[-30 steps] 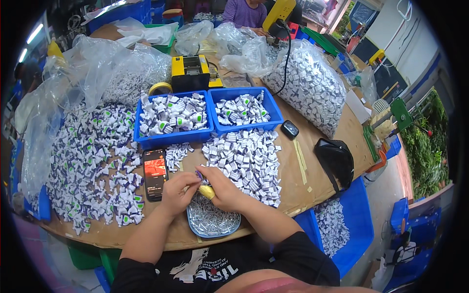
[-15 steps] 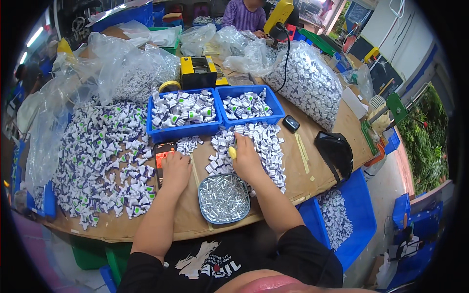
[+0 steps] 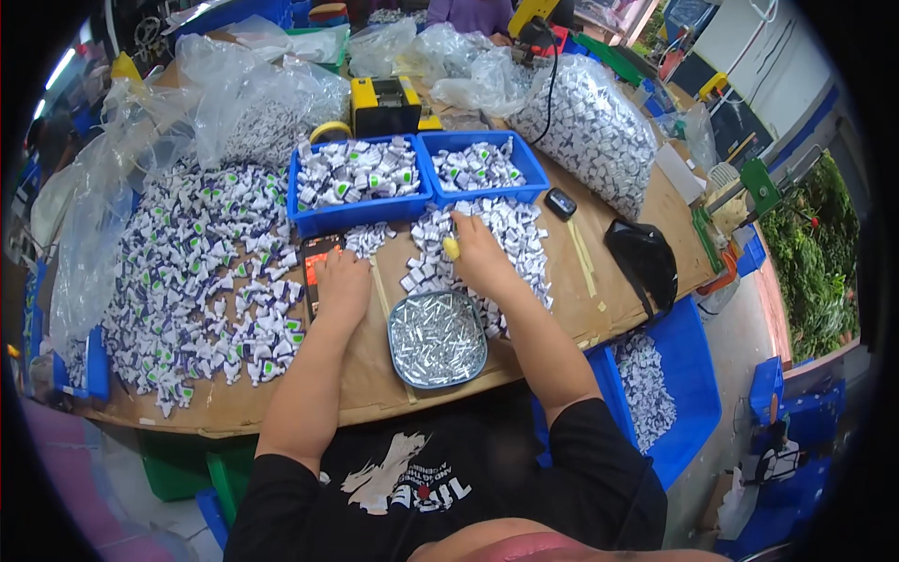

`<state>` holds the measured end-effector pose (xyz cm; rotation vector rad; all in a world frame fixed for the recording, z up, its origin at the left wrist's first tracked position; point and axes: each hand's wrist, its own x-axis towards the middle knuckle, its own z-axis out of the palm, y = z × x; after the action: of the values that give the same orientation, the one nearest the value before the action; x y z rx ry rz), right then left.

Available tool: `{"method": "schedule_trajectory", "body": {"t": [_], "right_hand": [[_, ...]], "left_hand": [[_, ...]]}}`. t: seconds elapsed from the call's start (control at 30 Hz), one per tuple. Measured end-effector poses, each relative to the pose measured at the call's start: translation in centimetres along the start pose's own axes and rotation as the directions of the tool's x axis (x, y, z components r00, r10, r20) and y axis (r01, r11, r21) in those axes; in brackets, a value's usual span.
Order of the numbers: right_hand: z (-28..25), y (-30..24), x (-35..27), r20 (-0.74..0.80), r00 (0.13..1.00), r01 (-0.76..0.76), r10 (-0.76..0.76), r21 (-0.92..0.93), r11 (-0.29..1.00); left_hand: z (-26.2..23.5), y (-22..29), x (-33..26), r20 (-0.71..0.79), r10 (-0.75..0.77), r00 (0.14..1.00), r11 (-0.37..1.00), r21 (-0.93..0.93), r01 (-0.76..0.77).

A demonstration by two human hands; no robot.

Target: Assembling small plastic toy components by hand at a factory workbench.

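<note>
Bare worktop (image 3: 363, 379) lay open near the front edge between left forearm (image 3: 304, 384) and tray (image 3: 438, 383), and toward the right edge between white pieces (image 3: 526, 248) and black pouch (image 3: 642, 262); blue bins (image 3: 365, 216) and a bulging bag (image 3: 590, 136) barred the far side.

At centre left, the left hand (image 3: 345, 281) covers part of a phone (image 3: 314, 255). Near the centre, the tips of the right hand's (image 3: 485, 255) fingers meet white pieces (image 3: 527, 255); whether they grip one is unclear. The yellow thing (image 3: 451, 249) there is too small to identify. At top centre, the frame cuts off a person in purple (image 3: 466, 12). At lower right, the desk (image 3: 571, 304) partly hides a blue bin (image 3: 695, 375).
</note>
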<state>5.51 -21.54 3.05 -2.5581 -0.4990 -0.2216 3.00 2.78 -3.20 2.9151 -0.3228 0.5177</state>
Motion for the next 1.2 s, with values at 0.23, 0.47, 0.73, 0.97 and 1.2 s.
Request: {"method": "schedule_trajectory", "body": {"t": [0.23, 0.47, 0.73, 0.97, 1.2], "right_hand": [[-0.6, -0.3, 0.8, 0.023, 0.994, -0.110, 0.110, -0.004, 0.994], [-0.3, 0.3, 0.9, 0.029, 0.997, -0.071, 0.072, -0.028, 0.997], [0.0, 1.6, 0.5, -0.059, 0.998, -0.023, 0.024, 0.021, 1.000], [-0.2, 2.7, 0.1, -0.087, 0.978, -0.123, 0.188, 0.488, 0.864], [1.4, -0.1, -1.2, 0.139, 0.985, -0.133, 0.099, 0.989, -0.066]], "left_hand": [[-1.4, 1.5, 0.7, -0.112, 0.074, 0.991, 0.978, -0.184, -0.094], [-2.2, 4.1, -0.2, -0.002, 0.031, 1.000, 0.648, -0.762, -0.021], [-2.0, 5.1, -0.2, 0.103, 0.016, 0.995, 0.444, -0.892, 0.085], [-2.2, 5.3, -0.2, 0.235, -0.004, 0.972, 0.402, -0.890, 0.217], [-2.2, 5.7, 0.0, -0.189, 0.229, 0.955, 0.583, -0.759, -0.290]]}}
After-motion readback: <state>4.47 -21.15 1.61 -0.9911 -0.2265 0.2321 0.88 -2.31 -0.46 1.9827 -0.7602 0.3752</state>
